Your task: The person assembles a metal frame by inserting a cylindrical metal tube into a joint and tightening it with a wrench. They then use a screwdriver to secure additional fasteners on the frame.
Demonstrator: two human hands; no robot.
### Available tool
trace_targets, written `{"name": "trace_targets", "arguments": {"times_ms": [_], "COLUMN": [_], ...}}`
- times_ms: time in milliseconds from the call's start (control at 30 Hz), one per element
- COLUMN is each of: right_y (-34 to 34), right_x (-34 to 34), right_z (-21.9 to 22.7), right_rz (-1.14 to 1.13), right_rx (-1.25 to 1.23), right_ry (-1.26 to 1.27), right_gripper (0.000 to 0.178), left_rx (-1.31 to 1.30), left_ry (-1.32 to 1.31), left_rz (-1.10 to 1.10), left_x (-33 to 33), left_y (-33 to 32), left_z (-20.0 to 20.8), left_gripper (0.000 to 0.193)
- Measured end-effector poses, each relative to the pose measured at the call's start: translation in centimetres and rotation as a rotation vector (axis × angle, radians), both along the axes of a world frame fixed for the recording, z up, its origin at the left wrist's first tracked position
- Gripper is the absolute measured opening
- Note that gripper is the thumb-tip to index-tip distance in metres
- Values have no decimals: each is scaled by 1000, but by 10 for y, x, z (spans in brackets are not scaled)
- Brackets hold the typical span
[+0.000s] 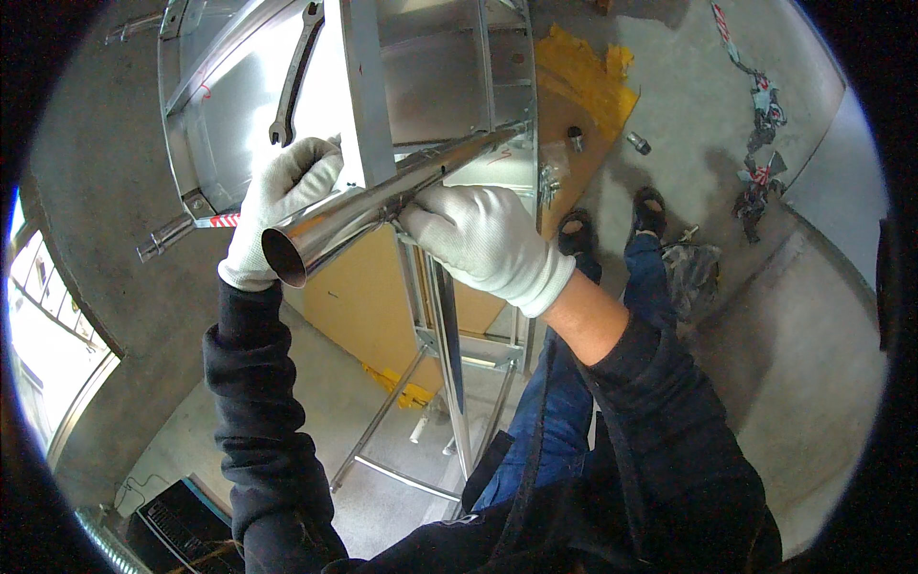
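A shiny steel pipe (368, 208) runs slantwise across the metal frame, its open end toward me on the left. My left hand (285, 206), in a white knitted glove, is closed on the pipe's far side beside the upright metal beam (365, 91); what its fingertips hold is hidden. My gloved right hand (483, 239) presses its closed fingers against the pipe's near underside, at a small dark fitting too unclear to name. An open-ended wrench (295, 77) lies on the bright sheet metal just beyond my left hand.
Below the pipe stands a metal ladder-like frame (469, 349). A cardboard sheet (359, 297) and yellow plastic (588, 72) lie on the floor. Crumpled striped tape (760, 177) is at far right, a plastic bag (690, 273) near my feet, and a laptop (182, 526) lower left.
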State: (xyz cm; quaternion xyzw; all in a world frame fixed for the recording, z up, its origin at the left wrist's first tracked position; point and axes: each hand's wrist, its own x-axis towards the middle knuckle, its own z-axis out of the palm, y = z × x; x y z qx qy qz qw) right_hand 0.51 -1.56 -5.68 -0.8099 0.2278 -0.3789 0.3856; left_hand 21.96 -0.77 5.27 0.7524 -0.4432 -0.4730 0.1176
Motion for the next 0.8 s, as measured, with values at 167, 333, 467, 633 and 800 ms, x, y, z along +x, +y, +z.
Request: {"name": "trace_targets", "arguments": {"times_ms": [167,333,467,633,800], "right_y": [-2,-2,-3,-1,-2], "right_x": [1,2,2,2,0], "right_z": [4,-5,0,1,2], "right_rz": [44,4,19,39,38], "right_rx": [21,24,34,57,108], "right_ry": [5,-35,-63,-48,-42], "right_gripper": [15,10,10,14,13], "left_rx": [-59,-41,-45,-38,-14], "left_ry": [-49,-16,-43,8,-62], "left_rz": [-52,5,5,-44,-47], "left_x": [1,-7,-12,2,0], "left_y": [0,-1,-2,1,-1], "left_z": [1,1,3,0,1], "left_gripper": [36,26,23,37,39]}}
